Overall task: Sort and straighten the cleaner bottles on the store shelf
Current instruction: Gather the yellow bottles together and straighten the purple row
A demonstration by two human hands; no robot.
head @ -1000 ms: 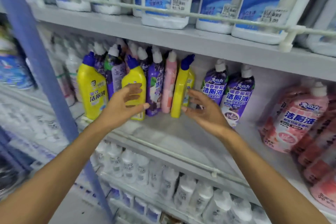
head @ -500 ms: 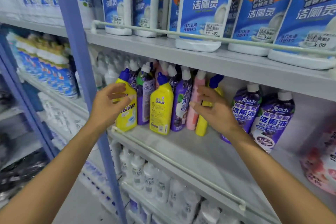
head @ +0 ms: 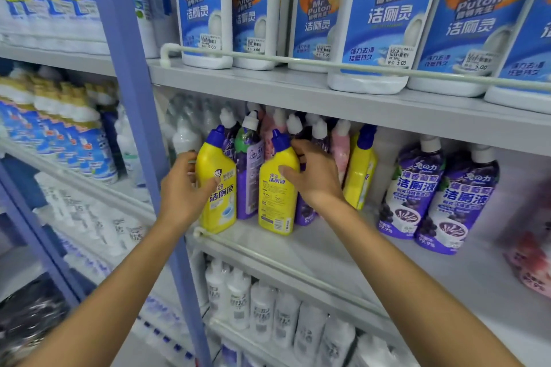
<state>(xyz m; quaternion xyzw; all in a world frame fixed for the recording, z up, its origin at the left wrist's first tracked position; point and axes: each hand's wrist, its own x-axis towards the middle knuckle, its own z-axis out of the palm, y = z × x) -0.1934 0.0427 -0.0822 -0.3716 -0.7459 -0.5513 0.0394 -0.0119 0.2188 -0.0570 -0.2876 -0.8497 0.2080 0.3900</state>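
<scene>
Left grip [head: 185, 192] clasps the leftmost yellow bottle [head: 219, 205] (blue-capped), right grip [head: 317, 180] the neighbouring yellow bottle [head: 275, 205].

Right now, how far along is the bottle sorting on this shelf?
Done: little; colours are mixed. In hand: the left hand grips the left yellow bottle, the right hand holds the middle yellow bottle. Left: a purple bottle stands between them, the third yellow bottle sits apart past a pink bottle, and the big purple bottles lean at right.
</scene>
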